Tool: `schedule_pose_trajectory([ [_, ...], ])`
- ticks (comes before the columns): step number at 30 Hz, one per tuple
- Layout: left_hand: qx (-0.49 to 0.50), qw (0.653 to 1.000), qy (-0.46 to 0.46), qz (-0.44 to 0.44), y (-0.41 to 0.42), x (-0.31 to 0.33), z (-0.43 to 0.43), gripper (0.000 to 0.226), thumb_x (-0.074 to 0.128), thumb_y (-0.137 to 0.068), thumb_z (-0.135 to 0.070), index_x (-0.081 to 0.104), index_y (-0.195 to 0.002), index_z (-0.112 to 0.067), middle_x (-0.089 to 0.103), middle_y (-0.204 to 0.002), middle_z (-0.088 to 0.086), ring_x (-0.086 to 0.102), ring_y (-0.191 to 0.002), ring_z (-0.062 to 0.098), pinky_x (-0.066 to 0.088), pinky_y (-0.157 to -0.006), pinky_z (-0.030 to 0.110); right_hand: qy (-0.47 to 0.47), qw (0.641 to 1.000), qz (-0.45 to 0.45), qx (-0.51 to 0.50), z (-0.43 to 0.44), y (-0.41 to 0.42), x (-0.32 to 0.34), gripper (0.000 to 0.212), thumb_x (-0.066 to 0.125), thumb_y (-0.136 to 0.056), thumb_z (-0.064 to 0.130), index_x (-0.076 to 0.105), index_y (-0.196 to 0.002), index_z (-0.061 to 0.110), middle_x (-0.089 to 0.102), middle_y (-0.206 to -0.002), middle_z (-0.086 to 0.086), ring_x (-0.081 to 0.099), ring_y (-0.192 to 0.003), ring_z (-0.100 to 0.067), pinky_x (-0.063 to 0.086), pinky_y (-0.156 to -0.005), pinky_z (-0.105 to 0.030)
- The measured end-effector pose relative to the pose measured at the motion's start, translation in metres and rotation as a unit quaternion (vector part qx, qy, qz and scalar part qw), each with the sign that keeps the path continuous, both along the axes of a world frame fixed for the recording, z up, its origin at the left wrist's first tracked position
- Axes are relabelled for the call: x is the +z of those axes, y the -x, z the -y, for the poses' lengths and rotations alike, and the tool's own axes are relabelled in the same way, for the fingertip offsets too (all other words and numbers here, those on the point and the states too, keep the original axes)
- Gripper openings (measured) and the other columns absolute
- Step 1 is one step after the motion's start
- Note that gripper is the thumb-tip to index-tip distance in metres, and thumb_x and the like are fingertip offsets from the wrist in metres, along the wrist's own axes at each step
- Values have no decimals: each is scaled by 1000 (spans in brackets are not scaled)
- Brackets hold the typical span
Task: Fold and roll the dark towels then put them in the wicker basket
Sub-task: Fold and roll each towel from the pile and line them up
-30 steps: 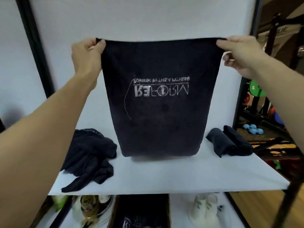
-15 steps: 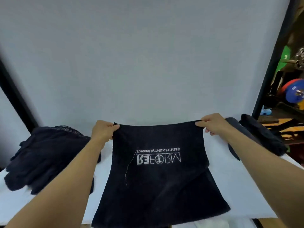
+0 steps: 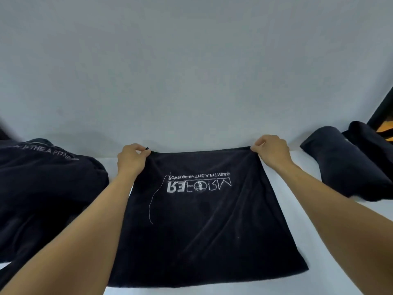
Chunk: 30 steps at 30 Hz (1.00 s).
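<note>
You face a plain pale grey wall (image 3: 191, 71), evenly lit, rising behind the white counter (image 3: 255, 288). At your far right a black post (image 3: 382, 107) slants upward, something orange (image 3: 386, 127) just past it.

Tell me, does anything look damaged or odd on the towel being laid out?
Yes. A loose pale thread trails from the left end of the lettering down the dark towel, as if stitching has come undone. The lettering also looks reversed.

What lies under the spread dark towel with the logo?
The white table shows beside the towel, so the towel lies flat on it. Anything beneath its middle is covered. The left hand and right hand pinch its far corners.
</note>
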<state>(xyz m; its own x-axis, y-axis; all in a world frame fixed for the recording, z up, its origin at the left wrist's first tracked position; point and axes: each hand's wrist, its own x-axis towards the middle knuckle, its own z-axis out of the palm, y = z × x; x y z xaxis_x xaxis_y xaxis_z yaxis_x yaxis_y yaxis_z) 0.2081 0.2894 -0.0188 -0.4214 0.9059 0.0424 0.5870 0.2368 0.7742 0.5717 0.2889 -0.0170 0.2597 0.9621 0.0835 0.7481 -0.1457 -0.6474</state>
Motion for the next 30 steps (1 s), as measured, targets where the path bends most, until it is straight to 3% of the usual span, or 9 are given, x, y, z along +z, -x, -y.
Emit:
schedule_pose_trajectory([
  [2, -7, 1000, 7, 4, 1, 2, 14, 34, 68, -89, -33, 63, -116, -14, 58, -128, 6, 57, -114, 29, 47, -99, 40, -10, 1000, -23, -9, 13, 0, -1, 29, 66, -90, 28, 62, -111, 9, 63, -102, -5, 57, -94, -21, 42, -79, -28],
  [5, -11, 999, 41, 6, 11, 5, 47, 41, 71, -85, -39, 60, -116, -13, 60, -125, 8, 58, -112, 31, 50, -94, 41, -3, 998, -69, -13, 48, -1, -2, 28, 64, -89, 35, 59, -108, 16, 64, -99, -2, 60, -92, -20, 44, -77, -31],
  [8, -26, 996, 50, 70, 20, 8, 93, 34, 75, -82, -35, 64, -103, -10, 68, -95, 10, 63, -78, 24, 53, -66, 30, 28, 996, -80, 10, 99, -1, 3, 21, 62, -89, 36, 62, -94, 15, 70, -87, -2, 68, -80, -19, 52, -74, -32],
  [11, -49, 990, 51, 120, 26, 11, 150, 28, 76, -83, -28, 68, -95, -4, 62, -72, 6, 50, -55, 16, 39, -44, 20, 78, 989, -117, 39, 159, 1, 13, 21, 63, -91, 33, 63, -90, 12, 70, -80, -4, 62, -64, -15, 44, -54, -25],
  [14, -92, 984, 69, 134, 34, 11, 204, 36, 78, -80, -34, 69, -84, 1, 60, -72, 9, 52, -60, 18, 43, -52, 28, 115, 982, -131, 68, 219, 1, 20, 24, 65, -90, 36, 64, -90, 12, 64, -78, -5, 55, -64, -17, 39, -53, -26],
  [18, -141, 979, 105, 106, 36, 14, 253, 32, 82, -77, -23, 63, -76, 3, 50, -61, 8, 47, -51, 15, 30, -43, 23, 118, 982, -105, 99, 269, 6, 22, 21, 72, -85, 34, 64, -90, 15, 65, -76, -4, 55, -63, -13, 37, -54, -22],
  [20, -150, 980, 85, 98, 33, 14, 269, 22, 81, -77, -15, 67, -88, -2, 54, -56, 4, 48, -48, 12, 32, -44, 20, 88, 984, -101, 115, 282, 10, 20, 20, 76, -81, 27, 64, -92, 15, 68, -76, -2, 61, -69, -15, 41, -58, -21],
  [24, -133, 989, 0, 60, 23, 9, 288, 37, 78, -80, -13, 66, -114, -18, 65, -72, 5, 60, -60, 16, 42, -56, 22, 30, 988, -105, 109, 293, 11, 14, 16, 74, -82, 20, 64, -95, 18, 65, -84, -3, 60, -72, -14, 45, -63, -23],
  [30, -133, 990, -48, 20, 17, 7, 295, 27, 78, -80, -18, 72, -106, -20, 67, -81, -2, 65, -73, 19, 48, -71, 27, -26, 975, -201, 93, 290, 1, 16, 9, 73, -85, 23, 65, -89, 21, 60, -108, 14, 62, -89, -18, 44, -76, -28],
])
